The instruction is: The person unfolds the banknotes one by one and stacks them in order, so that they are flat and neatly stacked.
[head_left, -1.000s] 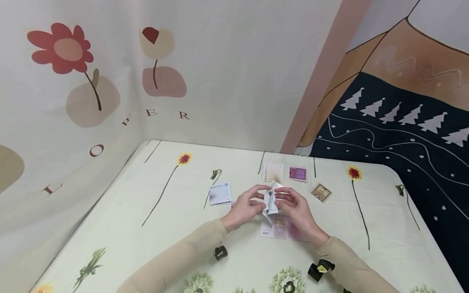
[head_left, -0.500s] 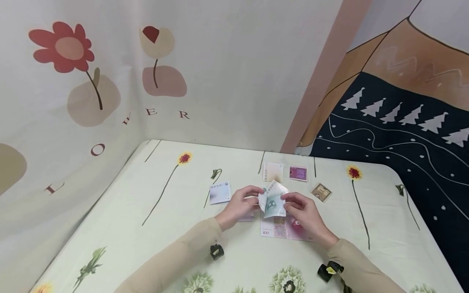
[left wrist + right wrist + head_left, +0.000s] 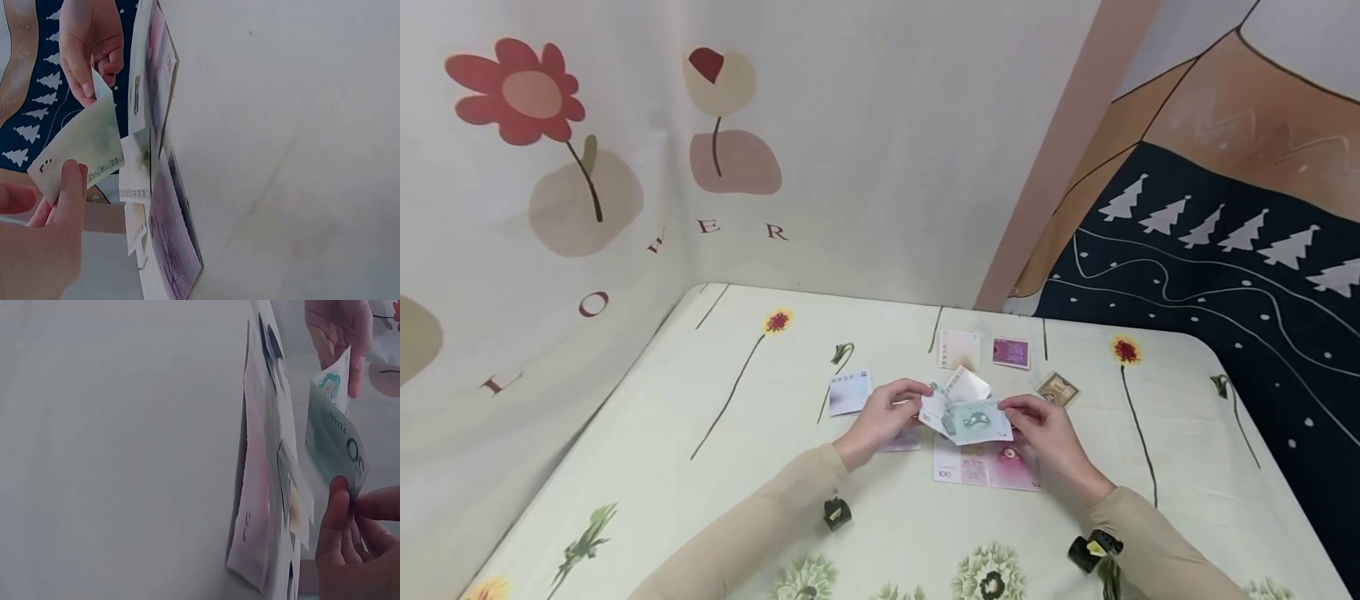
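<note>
Head cam: L hand (image 3: pixel 883 418) holds one end of a green 50 note (image 3: pixel 975 422), R hand (image 3: pixel 1054 439) pinches the other; L thumb contact hard to judge. Note's up off the table (image 3: pixel 895 517), bent approx. mid-length, above the pink 100 note (image 3: pixel 981 467). Prob. v. light, thin & floppy, w/ a springy crease; could tear if tugged. Best taken by the short edges, thumb vs. fingertips, no hard pull.

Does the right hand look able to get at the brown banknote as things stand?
Probably yes: the brown banknote lies just beyond the right hand, no note visible on top. But that hand pinches the 50-yuan note, so may need to let go first.
</note>
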Demonstrator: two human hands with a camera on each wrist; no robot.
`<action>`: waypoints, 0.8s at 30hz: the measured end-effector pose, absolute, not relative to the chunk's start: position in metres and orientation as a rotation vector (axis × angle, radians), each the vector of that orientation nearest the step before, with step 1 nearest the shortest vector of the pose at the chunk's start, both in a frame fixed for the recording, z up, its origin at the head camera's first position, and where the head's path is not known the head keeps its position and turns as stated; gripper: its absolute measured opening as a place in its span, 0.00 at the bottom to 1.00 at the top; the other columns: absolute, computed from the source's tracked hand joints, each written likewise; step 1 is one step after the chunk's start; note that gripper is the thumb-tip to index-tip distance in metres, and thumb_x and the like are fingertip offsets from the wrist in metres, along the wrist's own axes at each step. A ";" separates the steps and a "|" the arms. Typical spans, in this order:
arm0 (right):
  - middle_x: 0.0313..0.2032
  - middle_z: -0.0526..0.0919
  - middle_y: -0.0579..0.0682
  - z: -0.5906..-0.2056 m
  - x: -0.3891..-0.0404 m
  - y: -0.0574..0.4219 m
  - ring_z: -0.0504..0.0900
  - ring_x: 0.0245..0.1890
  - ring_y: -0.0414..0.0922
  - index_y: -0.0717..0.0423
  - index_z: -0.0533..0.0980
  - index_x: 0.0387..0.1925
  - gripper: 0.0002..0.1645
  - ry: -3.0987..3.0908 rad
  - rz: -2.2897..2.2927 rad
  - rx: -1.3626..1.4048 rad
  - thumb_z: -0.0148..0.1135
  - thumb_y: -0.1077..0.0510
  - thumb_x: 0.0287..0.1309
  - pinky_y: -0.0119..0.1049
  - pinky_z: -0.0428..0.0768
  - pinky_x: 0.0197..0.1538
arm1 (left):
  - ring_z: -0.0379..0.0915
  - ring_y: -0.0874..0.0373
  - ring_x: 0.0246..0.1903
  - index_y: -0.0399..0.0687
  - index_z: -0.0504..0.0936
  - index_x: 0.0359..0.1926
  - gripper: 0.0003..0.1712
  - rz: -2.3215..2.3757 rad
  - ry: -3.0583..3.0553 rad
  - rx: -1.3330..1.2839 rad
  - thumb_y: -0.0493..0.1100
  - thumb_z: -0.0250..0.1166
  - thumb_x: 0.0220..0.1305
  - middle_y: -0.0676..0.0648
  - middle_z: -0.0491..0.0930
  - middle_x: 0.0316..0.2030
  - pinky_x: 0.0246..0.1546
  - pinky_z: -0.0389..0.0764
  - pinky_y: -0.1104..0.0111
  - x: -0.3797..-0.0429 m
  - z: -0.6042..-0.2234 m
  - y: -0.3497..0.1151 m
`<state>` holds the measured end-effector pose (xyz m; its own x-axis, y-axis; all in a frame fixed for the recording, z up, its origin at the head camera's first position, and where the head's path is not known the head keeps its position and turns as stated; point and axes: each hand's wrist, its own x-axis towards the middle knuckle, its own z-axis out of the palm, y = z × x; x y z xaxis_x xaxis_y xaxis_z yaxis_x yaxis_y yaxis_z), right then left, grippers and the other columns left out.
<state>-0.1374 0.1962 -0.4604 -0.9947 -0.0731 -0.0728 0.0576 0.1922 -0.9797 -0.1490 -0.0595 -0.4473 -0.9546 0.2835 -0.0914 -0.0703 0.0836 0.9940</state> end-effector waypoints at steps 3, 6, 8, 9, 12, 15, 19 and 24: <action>0.36 0.81 0.60 -0.460 -0.139 0.202 0.78 0.29 0.38 0.75 0.76 0.44 0.10 2.477 -1.826 -0.033 0.54 0.70 0.65 0.30 0.80 0.30 | 0.81 0.49 0.41 0.33 0.79 0.48 0.13 1.947 2.113 0.225 0.29 0.53 0.66 0.41 0.80 0.41 0.43 0.82 0.60 -0.148 -0.450 -0.061; 0.37 0.81 0.60 -0.460 -0.140 0.207 0.78 0.30 0.37 0.75 0.76 0.45 0.11 2.509 -1.788 -0.013 0.53 0.70 0.66 0.29 0.79 0.30 | 0.82 0.49 0.40 0.34 0.79 0.48 0.12 1.927 2.131 0.230 0.30 0.54 0.66 0.42 0.80 0.41 0.42 0.82 0.59 -0.148 -0.452 -0.063; 0.36 0.82 0.59 -0.460 -0.140 0.209 0.78 0.29 0.36 0.75 0.75 0.47 0.12 2.494 -1.797 0.018 0.53 0.69 0.66 0.29 0.79 0.31 | 0.82 0.50 0.39 0.34 0.79 0.47 0.11 1.915 2.140 0.240 0.30 0.56 0.66 0.42 0.81 0.41 0.41 0.83 0.58 -0.148 -0.453 -0.064; 0.36 0.82 0.58 -0.460 -0.140 0.210 0.78 0.29 0.36 0.75 0.75 0.47 0.13 2.484 -1.803 0.030 0.53 0.68 0.67 0.29 0.80 0.31 | 0.82 0.50 0.38 0.34 0.79 0.46 0.10 1.908 2.145 0.245 0.30 0.57 0.65 0.42 0.81 0.41 0.40 0.83 0.57 -0.148 -0.454 -0.064; 0.36 0.83 0.58 -0.461 -0.140 0.213 0.79 0.30 0.36 0.75 0.74 0.49 0.14 2.447 -1.825 0.044 0.52 0.67 0.67 0.29 0.80 0.33 | 0.82 0.50 0.36 0.32 0.79 0.45 0.09 1.901 2.147 0.263 0.30 0.59 0.63 0.40 0.81 0.41 0.38 0.83 0.56 -0.148 -0.456 -0.063; 0.37 0.83 0.59 -0.463 -0.139 0.216 0.80 0.31 0.36 0.76 0.73 0.50 0.14 2.430 -1.844 0.024 0.53 0.68 0.66 0.29 0.81 0.34 | 0.82 0.52 0.35 0.32 0.79 0.44 0.10 1.883 2.168 0.268 0.28 0.61 0.60 0.39 0.80 0.41 0.37 0.84 0.60 -0.149 -0.459 -0.063; 0.38 0.82 0.61 -0.464 -0.140 0.222 0.79 0.33 0.35 0.76 0.73 0.49 0.13 2.472 -1.824 -0.036 0.54 0.70 0.65 0.29 0.81 0.35 | 0.81 0.56 0.32 0.31 0.79 0.43 0.12 1.857 2.173 0.261 0.26 0.63 0.56 0.38 0.79 0.40 0.36 0.84 0.64 -0.150 -0.462 -0.061; 0.35 0.82 0.59 -0.465 -0.141 0.229 0.79 0.32 0.36 0.74 0.75 0.45 0.10 2.581 -1.687 -0.156 0.55 0.70 0.63 0.29 0.80 0.35 | 0.78 0.59 0.29 0.31 0.79 0.42 0.12 1.798 2.193 0.294 0.26 0.64 0.54 0.42 0.79 0.36 0.33 0.83 0.67 -0.151 -0.463 -0.056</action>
